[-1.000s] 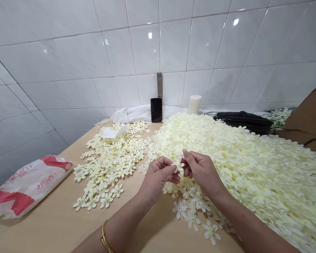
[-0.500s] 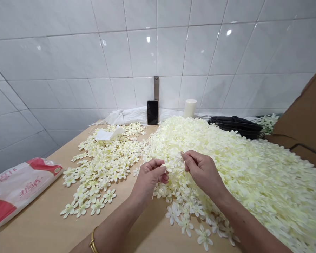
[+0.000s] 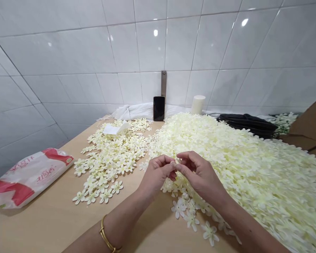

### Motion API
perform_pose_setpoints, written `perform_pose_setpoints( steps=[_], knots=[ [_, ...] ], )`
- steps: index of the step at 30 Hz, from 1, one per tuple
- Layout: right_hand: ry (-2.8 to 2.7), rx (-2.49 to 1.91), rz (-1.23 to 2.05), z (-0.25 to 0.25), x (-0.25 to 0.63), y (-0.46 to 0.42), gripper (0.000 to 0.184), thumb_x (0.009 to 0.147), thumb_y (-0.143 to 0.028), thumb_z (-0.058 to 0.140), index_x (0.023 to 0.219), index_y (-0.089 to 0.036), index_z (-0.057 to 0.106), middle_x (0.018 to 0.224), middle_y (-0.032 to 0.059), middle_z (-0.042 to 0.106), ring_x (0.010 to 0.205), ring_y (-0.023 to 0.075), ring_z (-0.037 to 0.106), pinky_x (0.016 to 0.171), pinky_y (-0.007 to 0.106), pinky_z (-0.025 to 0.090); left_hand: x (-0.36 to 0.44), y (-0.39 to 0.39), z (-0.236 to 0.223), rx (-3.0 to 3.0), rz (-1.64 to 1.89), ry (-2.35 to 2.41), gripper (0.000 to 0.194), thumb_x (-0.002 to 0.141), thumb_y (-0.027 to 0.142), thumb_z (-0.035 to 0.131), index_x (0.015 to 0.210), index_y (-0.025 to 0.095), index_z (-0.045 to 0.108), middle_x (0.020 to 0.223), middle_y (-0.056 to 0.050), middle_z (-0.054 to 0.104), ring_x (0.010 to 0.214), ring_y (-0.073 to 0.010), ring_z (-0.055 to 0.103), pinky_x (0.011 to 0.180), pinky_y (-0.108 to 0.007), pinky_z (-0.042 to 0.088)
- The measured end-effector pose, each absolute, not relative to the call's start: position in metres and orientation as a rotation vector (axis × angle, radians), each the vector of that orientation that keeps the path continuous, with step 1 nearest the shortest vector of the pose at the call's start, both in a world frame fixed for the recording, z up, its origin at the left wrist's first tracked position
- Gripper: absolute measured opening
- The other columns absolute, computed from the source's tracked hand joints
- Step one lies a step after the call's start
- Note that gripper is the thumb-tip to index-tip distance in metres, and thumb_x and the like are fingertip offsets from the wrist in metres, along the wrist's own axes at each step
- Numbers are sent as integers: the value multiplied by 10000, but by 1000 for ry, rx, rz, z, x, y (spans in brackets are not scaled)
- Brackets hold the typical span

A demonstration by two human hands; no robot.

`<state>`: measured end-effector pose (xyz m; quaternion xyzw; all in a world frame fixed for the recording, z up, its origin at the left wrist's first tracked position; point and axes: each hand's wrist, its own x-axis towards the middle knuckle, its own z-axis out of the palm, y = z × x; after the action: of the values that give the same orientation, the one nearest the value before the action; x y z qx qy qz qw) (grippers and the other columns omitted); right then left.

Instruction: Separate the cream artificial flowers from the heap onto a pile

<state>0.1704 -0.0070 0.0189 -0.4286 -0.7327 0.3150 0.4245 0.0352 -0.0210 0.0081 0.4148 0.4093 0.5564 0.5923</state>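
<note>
My left hand and my right hand meet fingertip to fingertip over the near left edge of a big heap of cream-white artificial flowers. Thumb and fingers of my left hand are pinched on a small white piece, mostly hidden by the fingers. My right hand is closed in a pinch against it; what its fingertips hold cannot be made out. Loose five-petal flowers lie on the table below my hands. To the left spreads a smaller, flatter pile of similar flowers.
A red-and-white plastic packet lies on the wooden table at left. White paper rests on the smaller pile. Along the tiled wall stand a phone and a white cylinder. A black bag and cardboard are at right.
My right hand has come down and left, so its fingertips now meet those of my left hand. The whole view has shifted slightly, with things appearing further right.
</note>
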Motion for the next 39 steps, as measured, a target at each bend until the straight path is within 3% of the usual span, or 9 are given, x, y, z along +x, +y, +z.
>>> perform_pose_setpoints(
  steps=[3,6,10,14,21,27,31,39],
  knots=[
    [-1761,-1058,1045,16,173,-2,219,730,-368,572,838,-179,546,666,2,509,619,132,479,540,246,393,34,-21,8,974,1268,929,164,644,273,651,622,133,569,522,20,499,484,-80,468,512,-220,387],
    [-1762,-1036,1134,17,175,0,237,733,-365,567,879,-180,548,674,1,522,630,133,486,554,252,396,34,-23,11,1029,1252,911,190,675,308,633,628,135,569,534,17,504,500,-79,474,529,-215,391],
    [-1742,-1011,1156,18,171,-4,153,760,-331,529,763,-179,540,626,-9,518,575,114,472,533,241,388,35,-25,14,1075,1220,890,188,671,315,643,667,143,566,592,12,537,533,-80,496,568,-223,423],
    [-1686,-1048,1080,16,165,-8,129,776,-304,490,710,-192,494,571,-23,497,522,110,467,472,224,370,38,-24,11,1046,1194,902,231,605,294,697,720,154,554,606,19,551,531,-88,525,595,-248,451],
    [-1855,-1125,573,4,161,-11,184,822,-293,419,672,-197,467,545,-18,483,491,113,446,462,234,334,41,-21,4,937,1273,902,272,585,333,688,672,159,498,475,40,511,448,-88,509,502,-223,432],
    [-1757,-1053,1045,6,164,-10,213,792,-413,497,783,-205,452,583,-29,500,522,122,501,479,235,378,41,-24,7,989,1275,948,244,617,315,658,629,165,466,425,53,481,389,-73,465,418,-195,396],
    [-1574,-918,1339,6,166,-7,274,769,-443,526,700,-197,426,560,-43,468,508,103,482,501,231,393,44,-27,10,1035,1248,928,280,627,363,652,618,163,456,460,39,516,382,-71,476,399,-190,395],
    [-1487,-956,1302,4,165,-7,385,767,-485,503,559,-185,381,492,-64,371,431,68,367,417,202,306,42,-26,9,1146,1208,821,324,591,376,688,599,157,449,425,29,537,351,-80,494,375,-181,389]
  ],
)
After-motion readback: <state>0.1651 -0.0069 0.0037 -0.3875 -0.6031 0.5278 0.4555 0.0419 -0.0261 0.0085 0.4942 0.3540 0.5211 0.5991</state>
